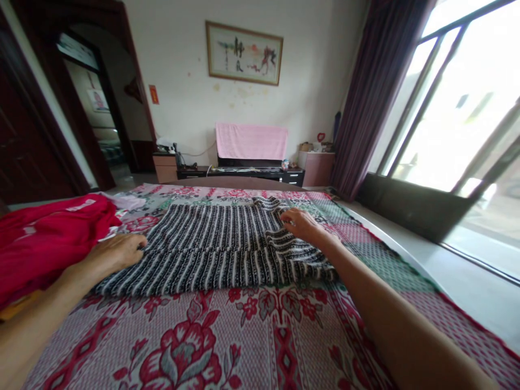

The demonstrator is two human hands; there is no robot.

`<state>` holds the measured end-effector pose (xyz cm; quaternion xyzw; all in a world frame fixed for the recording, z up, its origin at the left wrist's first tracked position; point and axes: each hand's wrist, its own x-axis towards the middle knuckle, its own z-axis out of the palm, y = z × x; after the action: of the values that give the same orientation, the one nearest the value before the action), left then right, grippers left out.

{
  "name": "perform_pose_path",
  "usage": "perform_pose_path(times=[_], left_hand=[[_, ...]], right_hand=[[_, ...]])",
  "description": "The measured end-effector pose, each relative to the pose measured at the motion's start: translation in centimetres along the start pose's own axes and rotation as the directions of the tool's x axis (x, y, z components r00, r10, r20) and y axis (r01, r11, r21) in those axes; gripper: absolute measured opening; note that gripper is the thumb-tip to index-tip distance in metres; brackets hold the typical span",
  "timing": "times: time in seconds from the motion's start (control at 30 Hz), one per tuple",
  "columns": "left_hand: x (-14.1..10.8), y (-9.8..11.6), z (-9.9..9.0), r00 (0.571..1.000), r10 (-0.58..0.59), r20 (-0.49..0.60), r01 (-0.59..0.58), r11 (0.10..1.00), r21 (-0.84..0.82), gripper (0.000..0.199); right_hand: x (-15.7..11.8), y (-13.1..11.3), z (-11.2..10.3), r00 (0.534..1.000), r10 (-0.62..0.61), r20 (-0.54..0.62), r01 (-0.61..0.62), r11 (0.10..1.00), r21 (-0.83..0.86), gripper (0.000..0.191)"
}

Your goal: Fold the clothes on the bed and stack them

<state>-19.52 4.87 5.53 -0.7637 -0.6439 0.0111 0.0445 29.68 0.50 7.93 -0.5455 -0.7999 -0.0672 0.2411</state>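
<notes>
A black-and-white striped knit sweater [211,244] lies spread flat and wide in front of me, with a crease running across its middle. Its right part is bunched into folds, which look like a sleeve laid over. My left hand [124,252] is at the sweater's left edge, fingers curled together on the fabric. My right hand [303,223] pinches the folded cloth at the upper right, fingers bent down onto it. The fingertips of both hands are partly hidden. Beneath the sweater is a red, grey and green flower-patterned cloth [182,352].
A pile of red clothing [52,233] lies at the left, beside my left forearm. Beyond the patterned cloth stands a low black cabinet [252,173] with a pink towel [252,142] draped over something on it. A windowsill [459,271] runs along the right.
</notes>
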Motion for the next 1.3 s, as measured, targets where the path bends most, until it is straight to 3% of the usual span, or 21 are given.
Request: perform_pose_path(times=[0.13, 0.2, 0.27, 0.4, 0.5, 0.57, 0.73, 0.83, 0.97, 1.03, 1.1, 1.17, 1.23, 1.3], left_hand=[[-0.9, 4.5, -1.4, 0.987, 0.082, -0.141, -0.069, 0.993, 0.096, 0.035], [-1.1, 7.9, -2.2, 0.953, 0.196, -0.232, -0.171, 0.977, 0.124, 0.033], [-1.2, 12.0, -3.1, 0.921, 0.293, -0.257, -0.274, 0.956, 0.104, 0.029], [-1.3, 20.6, -4.4, 0.852, 0.443, -0.278, -0.477, 0.877, -0.065, 0.029], [-0.9, 25.8, -4.1, 0.818, 0.501, -0.28, -0.558, 0.81, -0.18, 0.028], [-0.4, 27.9, -3.3, 0.798, 0.528, -0.291, -0.595, 0.768, -0.237, 0.028], [0.5, 29.3, -0.2, 0.742, 0.576, -0.342, -0.664, 0.699, -0.265, 0.03], [0.4, 29.0, 0.9, 0.742, 0.556, -0.375, -0.653, 0.727, -0.213, 0.032], [0.2, 28.9, 1.6, 0.754, 0.527, -0.391, -0.623, 0.763, -0.171, 0.033], [0.2, 29.0, 1.9, 0.76, 0.507, -0.407, -0.608, 0.776, -0.167, 0.035], [0.3, 29.1, 2.2, 0.762, 0.498, -0.413, -0.601, 0.782, -0.164, 0.037], [0.3, 29.1, 2.2, 0.763, 0.5, -0.41, -0.599, 0.785, -0.159, 0.039], [0.2, 29.1, 2.1, 0.765, 0.502, -0.403, -0.597, 0.787, -0.153, 0.04], [0.1, 29.1, 1.9, 0.768, 0.503, -0.396, -0.595, 0.79, -0.15, 0.039]], right_hand=[[-0.5, 0.0, -0.9, 0.998, 0.053, -0.04, -0.055, 0.998, -0.037, 0.022], [-0.6, -0.7, -1.3, 0.996, 0.077, -0.051, -0.078, 0.997, -0.01, 0.02], [-0.8, -1.7, -1.2, 0.993, 0.116, 0.03, -0.116, 0.993, 0.003, 0.018], [-1.7, -3.5, 1.2, 0.969, 0.149, 0.195, -0.148, 0.989, -0.023, 0.02], [-2.6, -3.7, 3.4, 0.981, 0.16, 0.106, -0.157, 0.987, -0.041, 0.026], [-2.9, -3.4, 4.2, 0.982, 0.179, 0.056, -0.179, 0.984, -0.002, 0.03], [-3.1, -2.4, 3.9, 0.981, 0.193, 0.029, -0.195, 0.975, 0.103, 0.035], [-3.2, -2.4, 3.6, 0.968, 0.249, -0.002, -0.249, 0.967, 0.052, 0.034], [-2.9, -2.1, 3.1, 0.95, 0.298, 0.097, -0.298, 0.954, -0.011, 0.033], [-2.5, -1.3, 2.6, 0.938, 0.343, 0.057, -0.342, 0.939, -0.014, 0.033], [-1.9, -0.1, 1.8, 0.89, 0.453, -0.048, -0.455, 0.89, -0.027, 0.036], [-1.4, 1.5, 1.1, 0.805, 0.582, -0.116, -0.589, 0.807, -0.044, 0.04], [-0.9, 3.3, 0.8, 0.729, 0.678, -0.095, -0.684, 0.726, -0.064, 0.041], [-0.6, 4.9, 1.0, 0.681, 0.731, -0.044, -0.732, 0.676, -0.085, 0.041]])
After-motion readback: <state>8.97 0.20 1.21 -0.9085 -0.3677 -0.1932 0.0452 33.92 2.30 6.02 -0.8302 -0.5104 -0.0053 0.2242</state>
